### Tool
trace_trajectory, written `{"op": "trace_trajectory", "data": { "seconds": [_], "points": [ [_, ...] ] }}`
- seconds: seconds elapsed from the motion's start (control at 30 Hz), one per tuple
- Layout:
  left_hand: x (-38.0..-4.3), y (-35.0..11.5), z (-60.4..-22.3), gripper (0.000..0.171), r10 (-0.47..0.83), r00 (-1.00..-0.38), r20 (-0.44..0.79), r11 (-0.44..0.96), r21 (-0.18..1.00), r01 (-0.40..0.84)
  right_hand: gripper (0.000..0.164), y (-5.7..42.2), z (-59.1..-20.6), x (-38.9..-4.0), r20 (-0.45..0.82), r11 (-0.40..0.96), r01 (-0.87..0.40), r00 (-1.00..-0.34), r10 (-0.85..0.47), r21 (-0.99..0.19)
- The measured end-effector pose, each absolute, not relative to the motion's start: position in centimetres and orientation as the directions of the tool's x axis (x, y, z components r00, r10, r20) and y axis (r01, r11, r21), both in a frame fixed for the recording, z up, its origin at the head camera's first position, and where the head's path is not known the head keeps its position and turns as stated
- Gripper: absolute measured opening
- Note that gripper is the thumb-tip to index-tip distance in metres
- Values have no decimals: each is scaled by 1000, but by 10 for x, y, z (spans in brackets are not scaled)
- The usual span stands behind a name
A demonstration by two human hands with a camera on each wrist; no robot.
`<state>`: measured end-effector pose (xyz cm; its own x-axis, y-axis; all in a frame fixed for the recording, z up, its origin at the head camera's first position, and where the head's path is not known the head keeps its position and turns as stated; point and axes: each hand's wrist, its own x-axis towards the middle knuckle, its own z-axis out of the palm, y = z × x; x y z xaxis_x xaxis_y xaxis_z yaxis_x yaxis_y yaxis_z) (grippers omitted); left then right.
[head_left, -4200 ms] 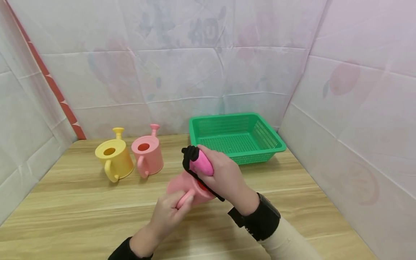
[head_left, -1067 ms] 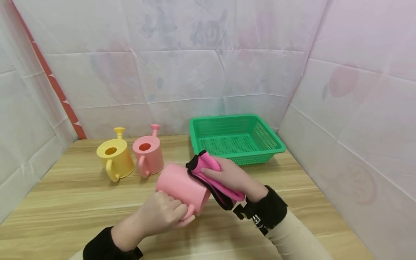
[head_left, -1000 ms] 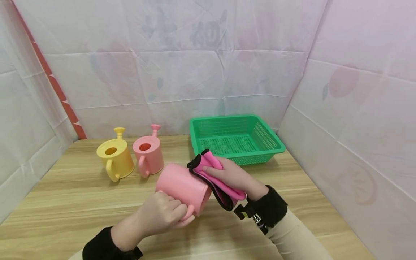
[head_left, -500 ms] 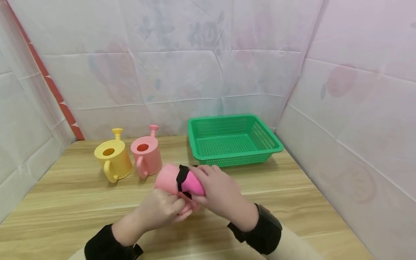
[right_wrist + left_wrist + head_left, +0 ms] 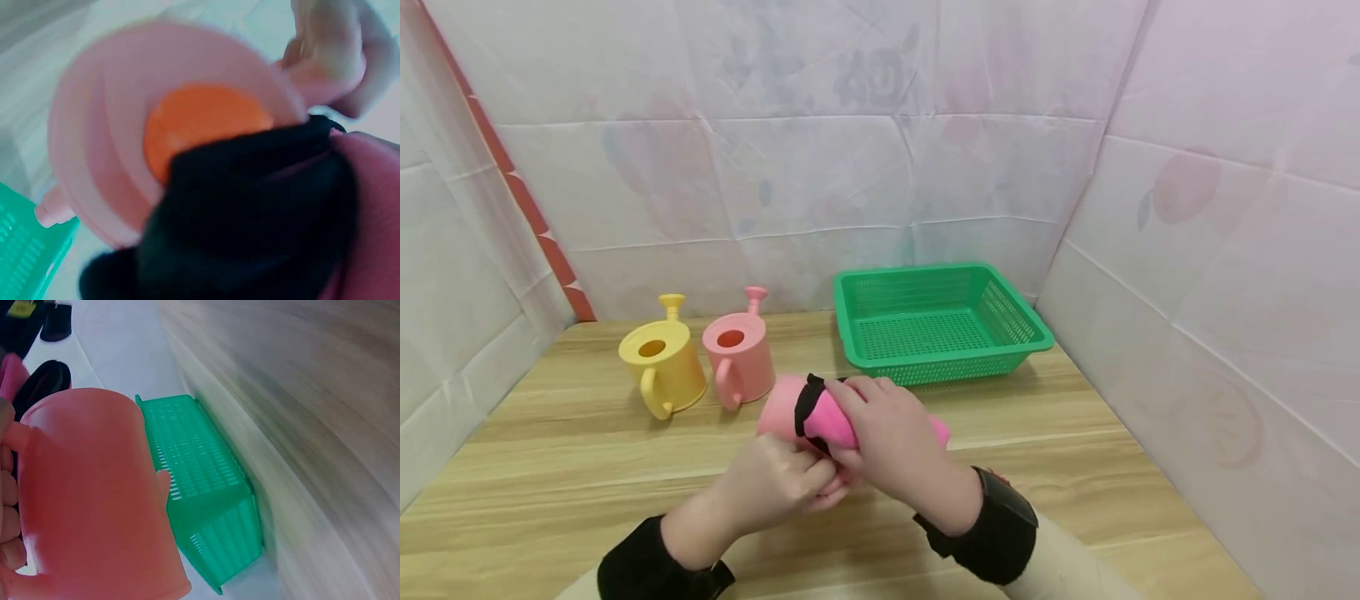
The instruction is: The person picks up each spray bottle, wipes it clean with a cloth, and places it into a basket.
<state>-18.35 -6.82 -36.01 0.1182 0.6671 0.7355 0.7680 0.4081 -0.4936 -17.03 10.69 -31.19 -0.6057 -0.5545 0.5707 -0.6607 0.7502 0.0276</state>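
Note:
A pink toy watering can (image 5: pixel 779 408) is tilted on its side in the middle of the head view. My left hand (image 5: pixel 769 485) grips it by its handle, fingers curled through the loop. My right hand (image 5: pixel 897 446) holds a bunched bright pink cloth with black edging (image 5: pixel 832 421) against the can, covering much of it. From the left wrist, the can's smooth side (image 5: pixel 100 494) fills the near view. Seen from the right wrist, the cloth's black edging (image 5: pixel 250 206) overlaps part of the round orange-lit opening (image 5: pixel 203 122) in the can's top, and the spout (image 5: pixel 55 207) points lower left.
A yellow watering can (image 5: pixel 683 375) and another pink watering can (image 5: pixel 752 367) stand upright at the back left of the wooden table (image 5: pixel 587 475). A green perforated basket (image 5: pixel 947 365) sits at the back right, near the sheet-covered walls (image 5: pixel 820 175).
Over the last second my right hand has moved the cloth left, from the can's right end onto its body. My left hand keeps its hold on the handle, nearly still.

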Motion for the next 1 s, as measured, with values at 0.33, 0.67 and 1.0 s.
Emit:
{"op": "trace_trajectory", "data": {
  "seconds": [0.33,0.67,1.0],
  "points": [
    [-170,-66,-344,35,635,154,757,369,-472,801,24,136,-306,-220,63,611,-371,-884,-464,-699],
    [-172,-66,-344,36,632,152,760,365,-465,807,22,134,-312,-208,180,654,-459,-875,-450,-601],
    [-181,-65,-360,27,685,198,701,357,-560,747,46,99,-310,-162,453,755,-646,-643,-618,114]
  ]
}}
